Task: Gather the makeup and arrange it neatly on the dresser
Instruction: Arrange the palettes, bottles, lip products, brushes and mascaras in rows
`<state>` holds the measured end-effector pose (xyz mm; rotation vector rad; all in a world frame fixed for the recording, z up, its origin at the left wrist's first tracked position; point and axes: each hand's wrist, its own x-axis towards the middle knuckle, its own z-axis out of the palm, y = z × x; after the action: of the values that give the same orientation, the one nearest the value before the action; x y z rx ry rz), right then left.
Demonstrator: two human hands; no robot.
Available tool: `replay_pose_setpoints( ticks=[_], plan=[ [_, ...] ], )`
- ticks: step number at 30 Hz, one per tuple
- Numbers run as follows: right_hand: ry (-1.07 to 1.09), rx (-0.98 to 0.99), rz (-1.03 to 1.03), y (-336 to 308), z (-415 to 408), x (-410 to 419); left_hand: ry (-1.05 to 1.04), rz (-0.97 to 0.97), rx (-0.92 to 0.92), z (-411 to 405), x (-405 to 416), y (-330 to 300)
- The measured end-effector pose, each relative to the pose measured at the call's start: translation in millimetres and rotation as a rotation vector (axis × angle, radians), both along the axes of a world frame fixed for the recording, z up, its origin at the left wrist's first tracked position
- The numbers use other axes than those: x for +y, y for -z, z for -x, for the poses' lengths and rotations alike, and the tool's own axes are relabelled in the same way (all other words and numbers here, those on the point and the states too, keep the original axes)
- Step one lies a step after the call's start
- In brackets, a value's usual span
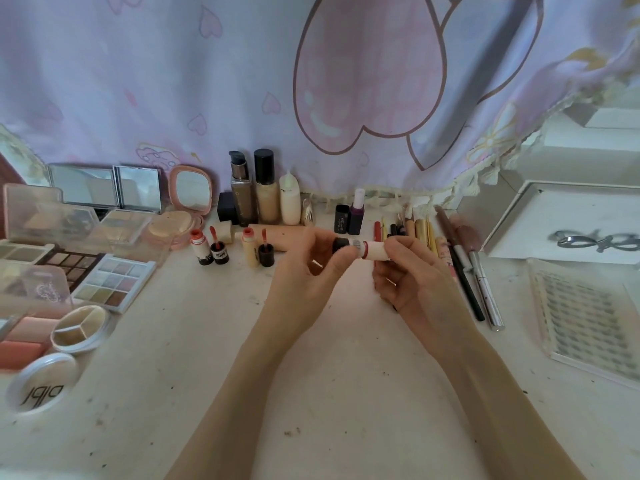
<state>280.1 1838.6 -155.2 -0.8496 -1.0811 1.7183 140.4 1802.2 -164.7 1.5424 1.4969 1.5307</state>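
Both hands hold one lip gloss above the middle of the white dresser (311,393). My right hand (412,271) grips the white tube (375,251), which lies sideways. My left hand (311,268) pinches its black cap (340,244) at the tube's red neck. Two more opened lip glosses (200,249) (250,250) stand behind to the left, each with its cap and wand beside it. Foundation bottles (266,192) stand at the back.
Open eyeshadow palettes (114,278), compacts, blush pans and a round lid (43,382) crowd the left side. Pencils and brushes (460,258) lie in a row on the right. A lash box (585,313) and white tray (571,223) sit far right. A patterned curtain hangs behind.
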Motion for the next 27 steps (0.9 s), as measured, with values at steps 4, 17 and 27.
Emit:
replay_pose_setpoints(
  ticks=[4, 17, 27],
  plan=[
    [0.015, 0.018, -0.027, 0.5, 1.5, -1.2, -0.043, -0.009, -0.082, 3.9, 1.2, -1.2],
    [0.066, 0.009, -0.038, 0.5, 0.8, -1.2, -0.1, -0.01, -0.058, 0.7, -1.2, -4.4],
    [0.054, -0.096, -0.15, 4.9, 5.4, -3.5, -0.194, -0.031, -0.211, 0.4, 0.4, -4.4]
  ],
)
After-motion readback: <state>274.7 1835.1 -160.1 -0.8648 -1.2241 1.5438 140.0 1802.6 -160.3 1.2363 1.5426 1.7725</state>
